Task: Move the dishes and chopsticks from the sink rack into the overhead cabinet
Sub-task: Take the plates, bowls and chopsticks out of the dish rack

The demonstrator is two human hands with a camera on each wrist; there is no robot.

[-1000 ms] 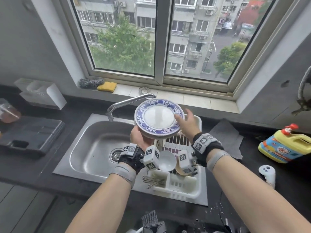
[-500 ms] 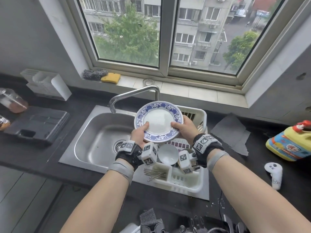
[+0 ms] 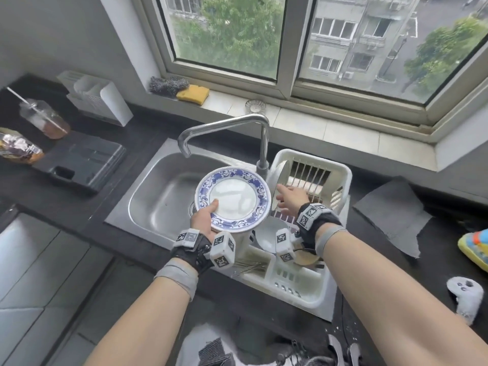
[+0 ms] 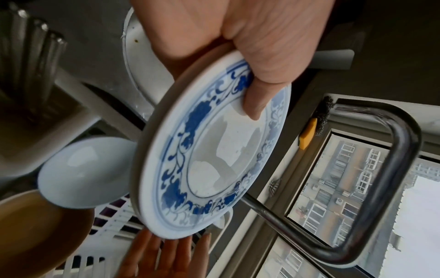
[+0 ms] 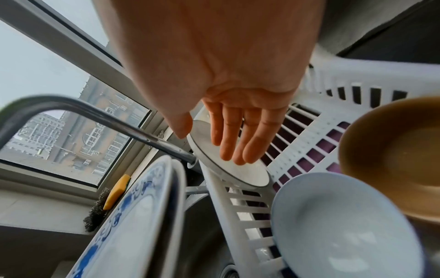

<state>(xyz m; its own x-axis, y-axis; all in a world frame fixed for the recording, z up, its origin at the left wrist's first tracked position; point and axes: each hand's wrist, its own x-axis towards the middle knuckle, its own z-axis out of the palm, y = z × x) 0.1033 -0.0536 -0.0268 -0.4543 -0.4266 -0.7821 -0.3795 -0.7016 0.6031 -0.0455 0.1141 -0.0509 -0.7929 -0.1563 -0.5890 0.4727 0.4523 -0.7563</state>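
The white slatted plastic sink rack (image 3: 340,178) holds a plain white plate (image 5: 228,167) leaning on edge; the right hand (image 3: 290,199), fingers straight and empty, could tip it. The left hand (image 3: 203,220) alone pinches the round blue-and-white floral porcelain plate (image 3: 233,199) over the sink, which could slip.

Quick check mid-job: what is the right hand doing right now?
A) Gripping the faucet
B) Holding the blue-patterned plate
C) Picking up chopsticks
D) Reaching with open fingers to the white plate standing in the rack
D: the right hand has straight fingers at the white plate in the rack; the left hand alone holds the blue plate.
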